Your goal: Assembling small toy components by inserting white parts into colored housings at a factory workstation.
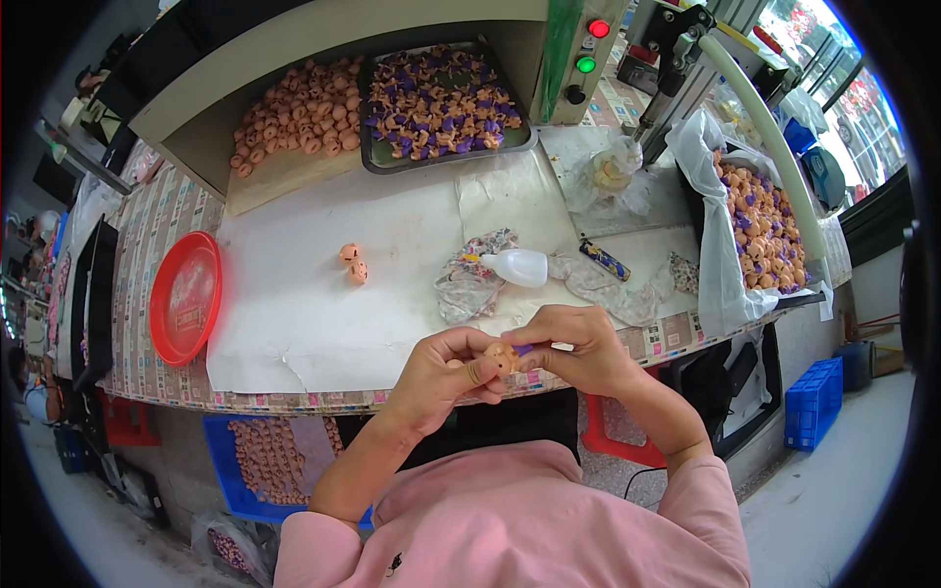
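Between both hands, fingers half-hide a doll head.

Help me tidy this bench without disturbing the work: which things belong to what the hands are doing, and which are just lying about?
In use:
- small orange figure with a purple piece, held by left hand and right hand
- tray of purple-topped figures
- pile of plain orange figures
- white squeeze bottle

Lying about:
- red round tray
- crumpled cloth
- blue crate
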A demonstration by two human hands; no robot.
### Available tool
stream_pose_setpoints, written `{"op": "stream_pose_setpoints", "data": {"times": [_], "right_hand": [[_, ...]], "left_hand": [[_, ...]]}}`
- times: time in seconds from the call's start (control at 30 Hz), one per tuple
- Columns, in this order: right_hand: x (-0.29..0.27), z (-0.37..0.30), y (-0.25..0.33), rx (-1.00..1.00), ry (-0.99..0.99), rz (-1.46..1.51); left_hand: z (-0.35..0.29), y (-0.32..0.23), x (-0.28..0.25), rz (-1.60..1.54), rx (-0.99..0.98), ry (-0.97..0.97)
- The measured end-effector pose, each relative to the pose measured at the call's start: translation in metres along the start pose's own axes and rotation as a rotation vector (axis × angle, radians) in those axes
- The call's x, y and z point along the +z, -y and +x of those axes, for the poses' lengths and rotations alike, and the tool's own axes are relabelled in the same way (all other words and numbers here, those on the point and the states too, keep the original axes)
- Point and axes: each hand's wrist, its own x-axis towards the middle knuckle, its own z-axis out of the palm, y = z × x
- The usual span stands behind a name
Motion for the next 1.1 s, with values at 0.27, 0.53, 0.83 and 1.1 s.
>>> {"op": "stream_pose_setpoints", "data": {"times": [0.27,0.53,0.83,1.1], "right_hand": [[-0.112,0.028,0.02,-0.354,-0.777,-0.881],[-0.27,0.135,0.106,-0.922,-1.103,-1.188],[-0.218,0.067,0.05,-0.111,-0.995,-0.913],[-0.16,0.031,-0.078,0.049,-0.665,-0.987]], "left_hand": [[-0.004,-0.014,0.014,-0.153,0.072,-0.014],[0.008,-0.014,0.046,-0.249,0.081,0.042],[-0.01,-0.029,0.029,-0.2,0.139,-0.117],[0.005,-0.049,0.037,-0.098,0.163,-0.074]]}}
